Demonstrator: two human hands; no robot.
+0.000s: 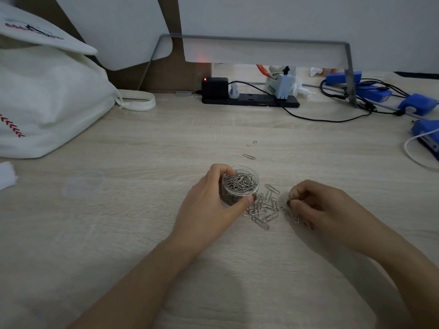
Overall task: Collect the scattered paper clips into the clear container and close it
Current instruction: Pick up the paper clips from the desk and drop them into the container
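Observation:
A small clear round container, open and nearly full of silver paper clips, stands on the wooden desk. My left hand grips it, thumb at the near side and fingers curled over its far left rim. A pile of loose paper clips lies just right of the container. My right hand rests on the desk right of the pile, its fingertips pinching paper clips. Two single clips lie farther back. The clear lid lies flat on the desk at the left.
A white cloth bag fills the back left. A black power strip with plugs and cables runs along the back. Blue devices and a white cable crowd the right edge. A grey metal frame stands behind.

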